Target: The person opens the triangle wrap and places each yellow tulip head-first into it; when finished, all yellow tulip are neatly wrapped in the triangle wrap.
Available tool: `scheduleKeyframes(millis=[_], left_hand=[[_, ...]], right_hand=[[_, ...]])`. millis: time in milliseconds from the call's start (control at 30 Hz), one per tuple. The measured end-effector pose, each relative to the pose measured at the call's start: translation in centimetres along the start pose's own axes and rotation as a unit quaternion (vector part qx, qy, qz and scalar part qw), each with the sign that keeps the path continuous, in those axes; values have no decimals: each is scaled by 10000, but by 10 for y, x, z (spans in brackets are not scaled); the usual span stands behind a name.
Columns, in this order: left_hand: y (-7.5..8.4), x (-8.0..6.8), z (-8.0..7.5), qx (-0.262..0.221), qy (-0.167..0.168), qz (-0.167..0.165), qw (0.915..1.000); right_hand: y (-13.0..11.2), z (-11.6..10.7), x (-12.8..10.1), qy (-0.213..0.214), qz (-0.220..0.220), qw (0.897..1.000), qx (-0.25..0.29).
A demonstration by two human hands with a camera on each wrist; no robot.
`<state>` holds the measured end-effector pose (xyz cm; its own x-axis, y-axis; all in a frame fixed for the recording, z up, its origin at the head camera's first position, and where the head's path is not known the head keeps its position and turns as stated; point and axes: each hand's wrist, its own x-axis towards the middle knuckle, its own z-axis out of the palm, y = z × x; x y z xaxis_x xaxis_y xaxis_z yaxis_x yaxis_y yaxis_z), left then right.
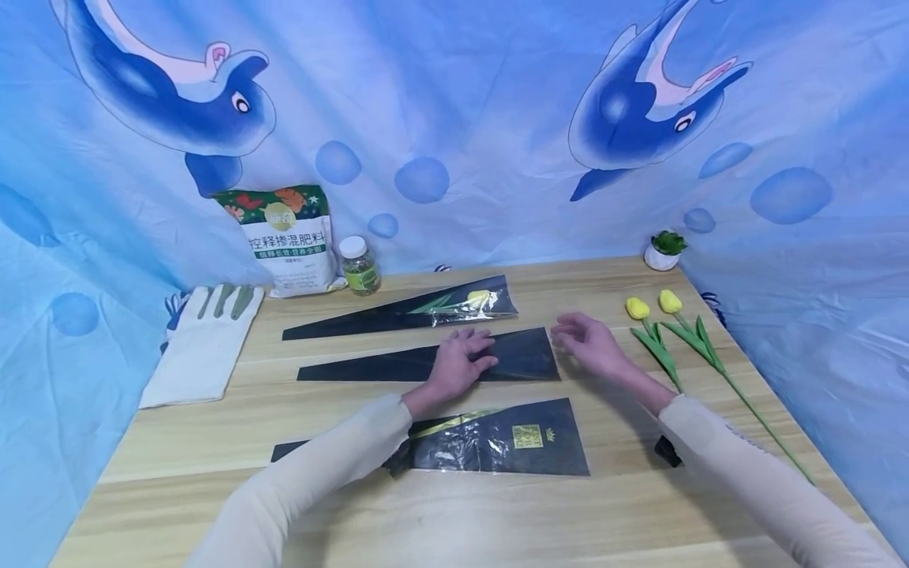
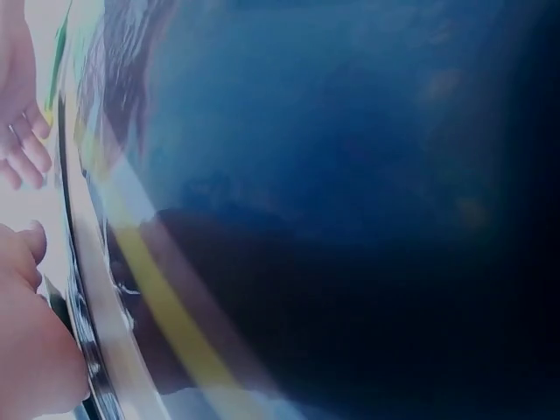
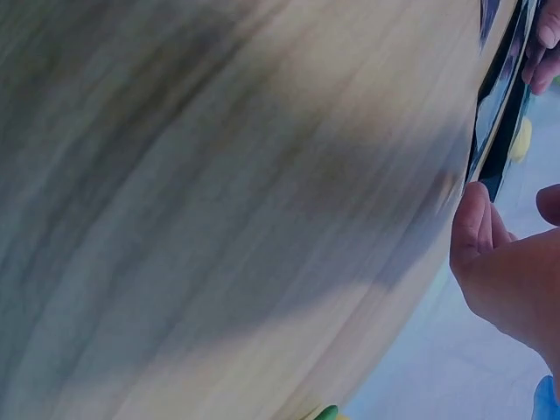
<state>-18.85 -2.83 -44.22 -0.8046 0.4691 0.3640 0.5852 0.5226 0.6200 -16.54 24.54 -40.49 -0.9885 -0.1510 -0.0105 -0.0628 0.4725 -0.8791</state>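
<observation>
My left hand (image 1: 458, 364) rests on the middle black flower sleeve (image 1: 525, 356), its fingers spread over the surface. Just past that sleeve's wide right end, my right hand (image 1: 592, 345) hovers with loosely bent fingers and holds nothing. Behind lies another black sleeve (image 1: 355, 318) with a yellow tulip (image 1: 479, 299) showing through its clear part. A third sleeve (image 1: 564, 446), with a gold stripe and gold print, lies nearest me, partly hidden by my left forearm. In the right wrist view, the right hand (image 3: 512, 271) appears at the sleeves' ends.
Two yellow tulips (image 1: 670, 301) with long stems lie at the right, one partly under my right forearm. A small potted plant (image 1: 665, 251) stands in the back right corner. A fertilizer bag (image 1: 287, 244), a lidded jar (image 1: 360, 268) and white gloves (image 1: 202, 347) occupy the left side.
</observation>
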Motion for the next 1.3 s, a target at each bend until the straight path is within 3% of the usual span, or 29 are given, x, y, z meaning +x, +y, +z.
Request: scheduleKeyframes(millis=[200, 333, 1133, 1300], left_hand=[[1, -1, 2, 389, -497, -271, 9976], [2, 0, 1, 638, -564, -339, 9958], [-2, -3, 3, -174, 361, -190, 9990], [-2, -3, 1, -359, 492, -155, 9980]], right_hand=[[2, 2, 1, 1, 271, 9996, 73], [4, 3, 1, 37, 303, 9995, 29], [1, 5, 4, -56, 531, 9982, 287], [1, 7, 7, -25, 560, 9984, 97]])
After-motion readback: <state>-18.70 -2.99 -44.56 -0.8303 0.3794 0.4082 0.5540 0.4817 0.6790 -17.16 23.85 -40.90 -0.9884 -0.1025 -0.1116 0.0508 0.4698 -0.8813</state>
